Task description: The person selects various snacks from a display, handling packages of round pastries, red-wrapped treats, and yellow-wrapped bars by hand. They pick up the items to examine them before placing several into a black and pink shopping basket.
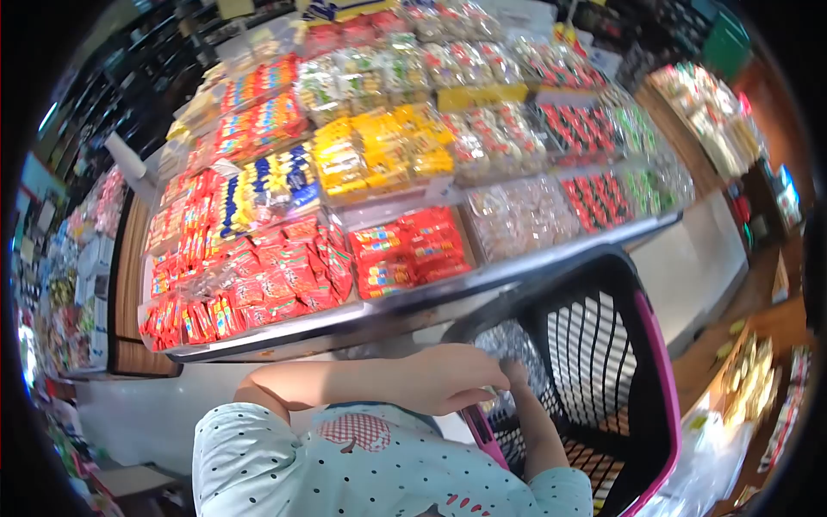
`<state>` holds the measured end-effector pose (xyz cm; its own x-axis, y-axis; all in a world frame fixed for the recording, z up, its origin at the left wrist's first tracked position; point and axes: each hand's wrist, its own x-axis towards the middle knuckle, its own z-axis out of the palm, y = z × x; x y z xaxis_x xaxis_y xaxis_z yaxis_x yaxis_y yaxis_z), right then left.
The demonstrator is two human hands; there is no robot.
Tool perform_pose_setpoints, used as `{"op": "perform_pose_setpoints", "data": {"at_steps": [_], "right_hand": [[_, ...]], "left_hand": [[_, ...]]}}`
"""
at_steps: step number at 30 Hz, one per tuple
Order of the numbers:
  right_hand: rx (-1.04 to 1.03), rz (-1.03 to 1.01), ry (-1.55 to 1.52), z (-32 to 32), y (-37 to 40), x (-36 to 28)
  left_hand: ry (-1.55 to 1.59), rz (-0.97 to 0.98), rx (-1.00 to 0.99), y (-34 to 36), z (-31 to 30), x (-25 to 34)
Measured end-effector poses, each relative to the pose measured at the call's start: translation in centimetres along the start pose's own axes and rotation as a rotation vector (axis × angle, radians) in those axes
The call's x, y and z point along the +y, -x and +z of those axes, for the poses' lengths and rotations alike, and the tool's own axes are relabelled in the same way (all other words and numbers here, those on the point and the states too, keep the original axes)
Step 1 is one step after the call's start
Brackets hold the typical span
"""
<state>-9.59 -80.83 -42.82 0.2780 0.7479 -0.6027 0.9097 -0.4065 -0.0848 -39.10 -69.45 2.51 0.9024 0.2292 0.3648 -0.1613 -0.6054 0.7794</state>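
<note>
My left hand (452,376) reaches across in front of my body, its fingers bent and its thumb tucked beneath them. It meets my right hand (515,374), and whatever lies between them is too small to make out. Most of my right hand's fingers are hidden behind the left. Below and around my right forearm is a black shopping basket (618,428) with a pink rim, tilted, its lattice wall showing. A crinkled clear plastic package (519,346) shows inside it, just beyond my hands.
Ahead stands a display table (413,297) of packaged snacks in compartments: red packets (289,271), yellow packets (379,146) and clear bags (525,215). A wooden shelf (741,345) with golden packets is at the right. More stacked goods (73,293) stand at the left.
</note>
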Motion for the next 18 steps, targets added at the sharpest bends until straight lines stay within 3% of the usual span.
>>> {"op": "perform_pose_setpoints", "data": {"at_steps": [2,4,5,7,11,12,15,17,18], "right_hand": [[-0.151,-0.044,-0.154,-5.3,2.2,-0.4],[-0.220,-0.104,0.052,-8.9,3.0,-0.6],[-0.067,-0.267,-0.116,-8.5,2.1,2.0],[-0.057,-0.217,-0.107,-14.1,2.5,1.9],[0.541,-0.104,-0.227,-26.7,8.5,1.5],[0.648,0.147,-0.319,-31.3,12.4,-1.7],[1.187,-0.294,-0.381,-36.5,15.1,0.1],[1.279,-0.092,-0.541,-40.2,18.3,-2.7],[1.344,-0.106,-0.529,-42.2,20.1,-4.6]], "left_hand": [[0.002,-0.049,0.076,1.0,-1.2,-0.5],[0.040,-0.075,0.188,1.7,-2.9,-0.4],[0.023,-0.063,0.201,2.2,-3.6,-0.4],[-0.012,0.061,0.408,3.4,-5.4,-0.7],[-0.062,-0.134,0.624,6.7,-9.7,-0.6],[-0.095,-0.116,0.660,8.0,-10.7,-1.6],[-0.033,-0.251,0.744,12.2,-14.0,-2.5],[-0.046,-0.279,0.814,15.7,-15.6,-4.6],[-0.061,-0.311,0.890,17.4,-16.2,-5.5]]}}
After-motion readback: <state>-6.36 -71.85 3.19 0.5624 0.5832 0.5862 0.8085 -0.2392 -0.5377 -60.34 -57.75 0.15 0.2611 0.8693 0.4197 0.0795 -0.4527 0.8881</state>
